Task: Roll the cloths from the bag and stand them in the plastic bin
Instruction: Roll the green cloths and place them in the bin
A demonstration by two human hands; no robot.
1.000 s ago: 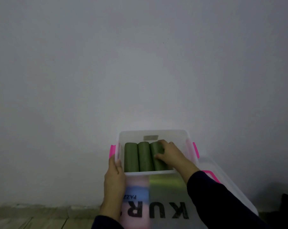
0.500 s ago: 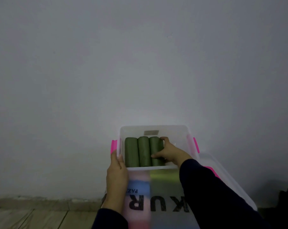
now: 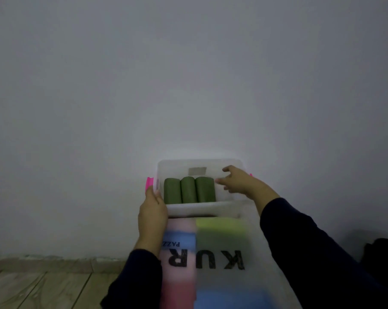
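The left hand [image 3: 152, 211] is gripping the near left corner of the plastic bin [image 3: 202, 208]. Inside it, three green rolled cloths [image 3: 189, 190] are sitting side by side. The right hand [image 3: 237, 180] is hovering beside them, fingers spread, holding nothing.

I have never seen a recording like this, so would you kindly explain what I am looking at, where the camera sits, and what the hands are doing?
There is no machine here: a person wears one wide-angle camera on the head, looking forward and down at both bare hands. The left hand grips the near left corner of a clear plastic bin with pink latches. Three dark green rolled cloths sit side by side in its left part. The right hand, fingers spread, hovers over the bin's bare right part and holds nothing. Nearer the camera lies a blurred, coloured bag with large black letters. Behind is a plain wall; lower left, wooden flooring.
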